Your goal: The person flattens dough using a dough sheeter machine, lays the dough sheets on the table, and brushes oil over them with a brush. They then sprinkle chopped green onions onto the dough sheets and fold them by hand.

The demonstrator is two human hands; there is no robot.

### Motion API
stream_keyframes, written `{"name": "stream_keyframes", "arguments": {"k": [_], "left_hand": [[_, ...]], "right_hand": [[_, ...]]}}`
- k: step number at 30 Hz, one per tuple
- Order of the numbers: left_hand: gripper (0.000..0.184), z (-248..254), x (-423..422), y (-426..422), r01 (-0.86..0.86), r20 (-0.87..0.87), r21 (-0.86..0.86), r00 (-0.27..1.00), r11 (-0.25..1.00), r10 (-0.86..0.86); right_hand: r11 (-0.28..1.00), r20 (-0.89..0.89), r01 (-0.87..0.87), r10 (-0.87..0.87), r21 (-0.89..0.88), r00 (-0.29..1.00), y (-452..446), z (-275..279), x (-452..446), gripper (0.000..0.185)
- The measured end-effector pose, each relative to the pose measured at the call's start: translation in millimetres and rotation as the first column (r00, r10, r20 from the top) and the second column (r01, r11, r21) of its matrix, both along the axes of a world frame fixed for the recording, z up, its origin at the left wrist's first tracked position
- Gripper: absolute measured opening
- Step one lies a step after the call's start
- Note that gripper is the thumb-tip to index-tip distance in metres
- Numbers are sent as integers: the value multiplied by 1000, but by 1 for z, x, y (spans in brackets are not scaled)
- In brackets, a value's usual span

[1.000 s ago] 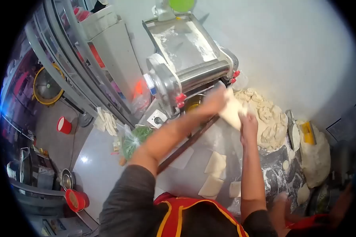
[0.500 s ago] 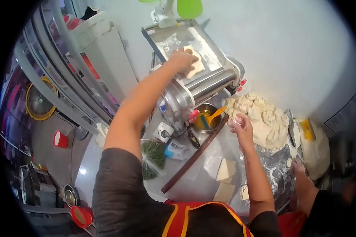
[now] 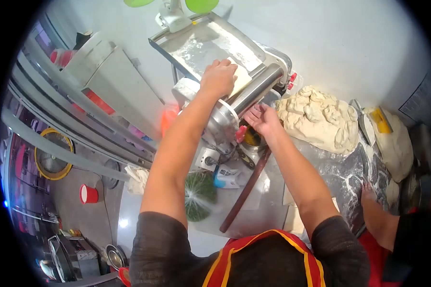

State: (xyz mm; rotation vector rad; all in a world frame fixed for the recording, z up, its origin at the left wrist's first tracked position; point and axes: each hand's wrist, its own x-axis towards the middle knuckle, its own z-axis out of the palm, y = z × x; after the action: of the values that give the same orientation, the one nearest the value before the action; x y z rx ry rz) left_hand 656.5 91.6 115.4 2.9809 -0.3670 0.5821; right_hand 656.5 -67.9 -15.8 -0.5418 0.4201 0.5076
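My left hand [image 3: 219, 79] is at the feed side of a dough sheeter [image 3: 261, 88], its fingers curled over a flat piece of dough [image 3: 243, 79]. The dough's lower edge lies against the steel roller. Beneath the roller, on the outlet side, my right hand [image 3: 263, 119] is held palm up with fingers apart and nothing in it. Behind the dough, the sheeter's metal tray [image 3: 191, 48] is dusted with flour. A metal bowl [image 3: 254, 141] stands under my right hand, partly hidden by it.
A big dough mound [image 3: 318, 119] lies right of the sheeter. A wooden rolling pin [image 3: 244, 191], a bag of greens [image 3: 199, 196] and flat dough pieces [image 3: 294, 220] are on the table. Another person's hand [image 3: 368, 196] is at the floured right side.
My left hand has brought the dough piece down the tray to the roller. My right hand has moved from beside the dough mound to under the roller. The view has shifted.
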Motion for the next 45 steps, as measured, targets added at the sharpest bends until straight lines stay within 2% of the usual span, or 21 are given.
{"name": "stream_keyframes", "arguments": {"k": [3,7,10,13,19,25,28,32,37,45], "left_hand": [[32,1,-1,-1,-12,-35,1,999,1000,12],[32,3,-1,-2,-22,-62,33,998,999,24],[33,3,-1,-2,-14,-70,27,997,1000,16],[34,3,0,-3,-10,-87,59,996,998,15],[35,9,-4,-6,-16,-150,26,989,1000,20],[27,0,0,-3,25,-84,-51,996,998,-29],[25,-1,1,-2,28,-110,-22,993,999,-30],[25,3,-4,-4,15,-150,-21,988,1000,-18],[28,3,-3,-5,23,-198,-29,980,999,-28],[35,7,-5,-7,36,-264,17,964,999,-30]], "right_hand": [[981,-11,43,-41,189,999,13,11,-2,43],[969,52,-19,7,247,999,17,3,-1,44],[952,98,2,-33,305,995,20,-9,0,41],[950,116,54,-94,308,989,22,-21,-3,37],[927,-29,168,-169,334,985,29,-30,-4,34],[935,82,75,-110,348,991,27,-11,-16,43],[952,73,107,-133,288,988,26,-2,-18,45],[920,142,30,-93,391,986,17,-35,-3,44],[887,167,-2,-85,461,982,5,-47,-6,45],[935,112,102,-148,339,983,-8,-56,-19,40]]}}
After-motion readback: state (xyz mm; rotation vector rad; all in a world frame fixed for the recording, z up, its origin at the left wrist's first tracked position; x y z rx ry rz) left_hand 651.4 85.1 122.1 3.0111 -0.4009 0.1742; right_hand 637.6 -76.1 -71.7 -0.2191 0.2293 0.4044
